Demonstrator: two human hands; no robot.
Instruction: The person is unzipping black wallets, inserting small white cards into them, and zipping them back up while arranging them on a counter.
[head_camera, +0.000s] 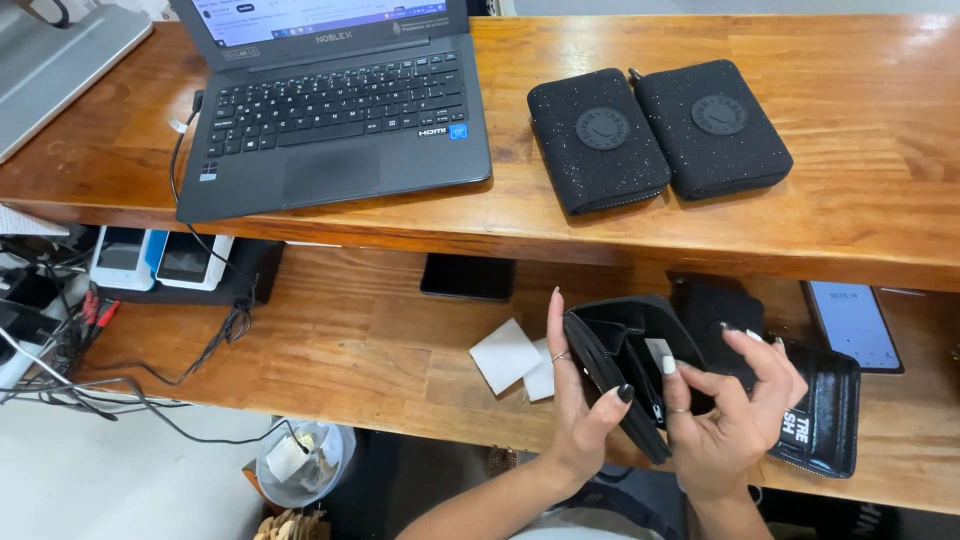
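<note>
Open black wallet (625, 365) held between both hands over the lower shelf (350, 340), near its front edge.

My left hand (580, 400) grips the wallet's left flap, thumb across it; my right hand (730, 415) is half-curled, thumb reaching into the open pocket. The wallet's long axis runs from far-left down toward me, both hands equally close. Another black wallet (825, 420) lies just right.
</note>
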